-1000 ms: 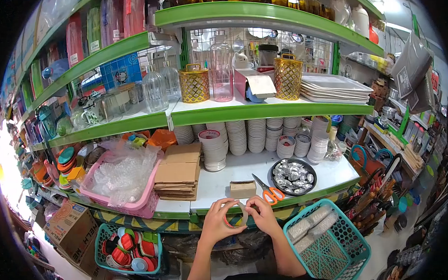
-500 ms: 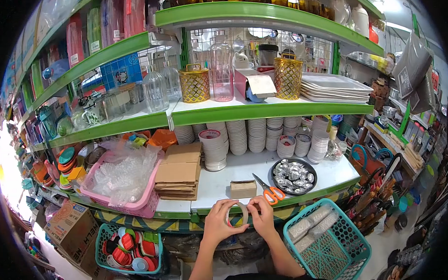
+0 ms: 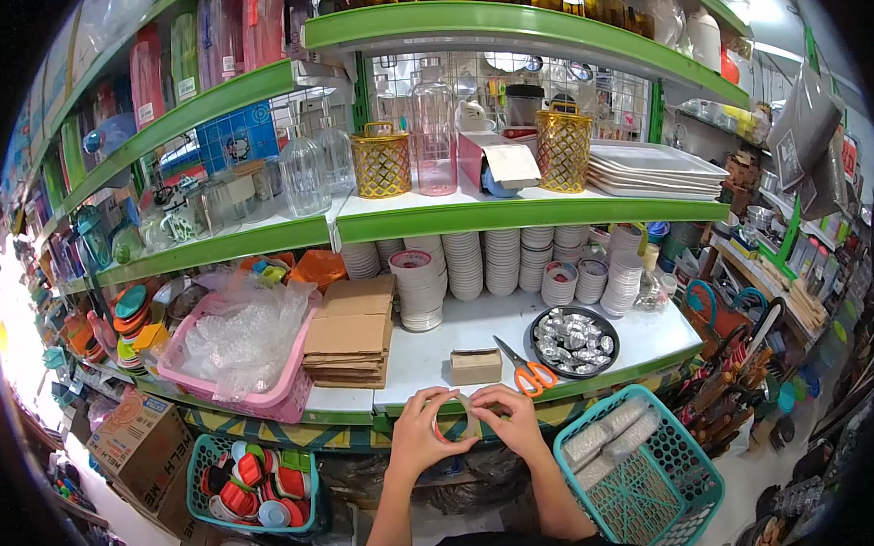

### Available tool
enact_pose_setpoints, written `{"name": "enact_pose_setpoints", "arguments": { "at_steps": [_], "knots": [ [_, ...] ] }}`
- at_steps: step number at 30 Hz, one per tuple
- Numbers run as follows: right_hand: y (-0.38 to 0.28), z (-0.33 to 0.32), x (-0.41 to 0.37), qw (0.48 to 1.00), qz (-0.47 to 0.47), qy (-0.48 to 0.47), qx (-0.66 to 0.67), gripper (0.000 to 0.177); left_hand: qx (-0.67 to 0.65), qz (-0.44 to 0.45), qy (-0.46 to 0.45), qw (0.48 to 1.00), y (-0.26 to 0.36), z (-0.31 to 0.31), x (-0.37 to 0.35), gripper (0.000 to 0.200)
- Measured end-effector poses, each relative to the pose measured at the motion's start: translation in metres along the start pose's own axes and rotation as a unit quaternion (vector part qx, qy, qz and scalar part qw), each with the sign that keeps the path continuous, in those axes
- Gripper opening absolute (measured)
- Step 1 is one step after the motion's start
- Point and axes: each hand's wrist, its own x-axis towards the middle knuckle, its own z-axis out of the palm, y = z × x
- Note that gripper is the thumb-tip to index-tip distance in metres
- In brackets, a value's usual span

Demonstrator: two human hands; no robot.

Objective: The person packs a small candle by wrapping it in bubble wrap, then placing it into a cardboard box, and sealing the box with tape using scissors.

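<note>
A roll of clear tape point(image 3: 472, 422) is held up in front of the shelf edge, seen nearly side-on. My left hand point(image 3: 425, 435) curls around the roll with thumb and fingers. The fingertips of my right hand point(image 3: 506, 417) are pinched at the roll's upper right edge; whether they hold a tape end is too small to see. Just beyond my hands lies a small brown cardboard box point(image 3: 475, 367). To its right are orange-handled scissors point(image 3: 531, 375), blades pointing away. A round black tray point(image 3: 574, 341) holds several foil-wrapped pieces.
Folded cardboard point(image 3: 348, 336) is stacked beside a pink basket point(image 3: 290, 405) of bubble wrap. White bowls point(image 3: 465, 267) stand in stacks behind. Below are a teal basket point(image 3: 699, 453) with bubble-wrapped packs and another teal basket point(image 3: 196, 493) with colourful lids. A green-edged shelf point(image 3: 531, 218) hangs above.
My right hand has shifted slightly left and down, and its fingers have come closer to the roll's upper edge. The roll has turned a little in my left hand.
</note>
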Motion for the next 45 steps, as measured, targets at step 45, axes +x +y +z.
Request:
{"name": "enact_pose_setpoints", "arguments": {
  "at_steps": [45],
  "knots": [
    [0.024,0.013,0.010,0.961,-0.061,0.111,-0.247,0.009,0.015,-0.046,-0.101,0.994,0.002,0.016,-0.007,0.087]
  ]
}}
